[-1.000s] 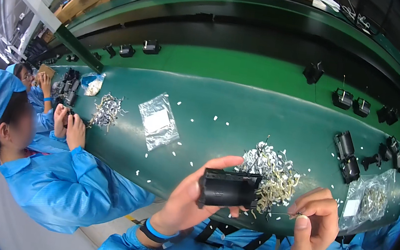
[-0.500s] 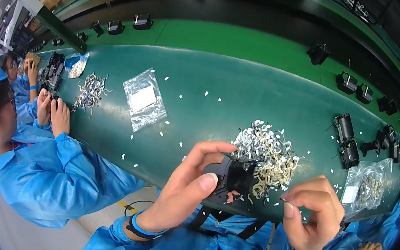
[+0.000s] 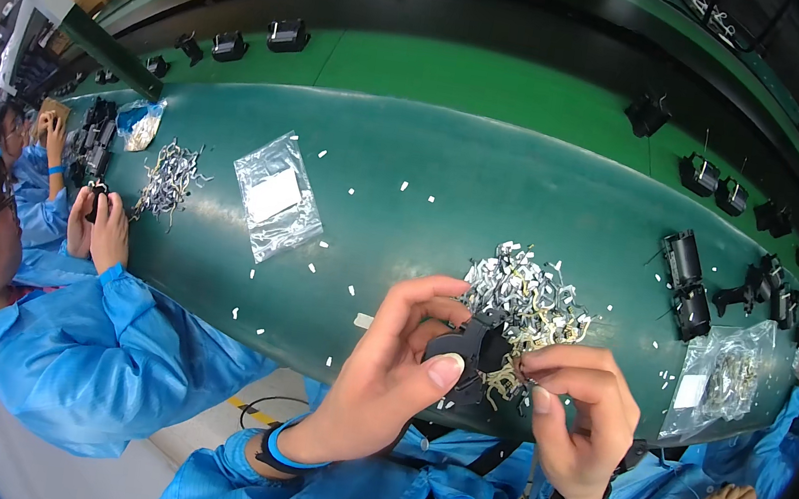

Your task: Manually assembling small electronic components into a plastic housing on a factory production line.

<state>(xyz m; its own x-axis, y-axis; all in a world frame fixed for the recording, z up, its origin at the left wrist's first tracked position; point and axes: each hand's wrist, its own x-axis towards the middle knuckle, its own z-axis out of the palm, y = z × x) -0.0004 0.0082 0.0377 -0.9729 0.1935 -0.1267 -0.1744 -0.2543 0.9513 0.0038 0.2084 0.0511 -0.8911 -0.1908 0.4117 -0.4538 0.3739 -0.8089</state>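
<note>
My left hand [image 3: 380, 380] is closed round a black plastic housing [image 3: 480, 346], thumb on its near side and fingers behind it. The housing is tilted, and its inside is partly hidden. Just to the right, my right hand [image 3: 589, 408] pinches a tiny dark piece [image 3: 527, 382] between thumb and forefinger, close to the housing but apparently apart from it. The piece is too small to name. Under and beyond both hands lies a heap of short white, grey and yellowish wire pieces [image 3: 537, 290] on the green work surface [image 3: 388, 258].
A clear plastic bag [image 3: 276, 193] with a white label lies left of centre. Beside a co-worker [image 3: 96, 331] at left is another wire heap [image 3: 169, 181]. Black housings [image 3: 682, 262] and a filled bag [image 3: 721, 378] sit at right. More housings [image 3: 288, 35] line the green far strip.
My right hand has moved left, bringing the small piece up to the housing. My left hand has shifted slightly right and turned the housing. The view has shifted a little.
</note>
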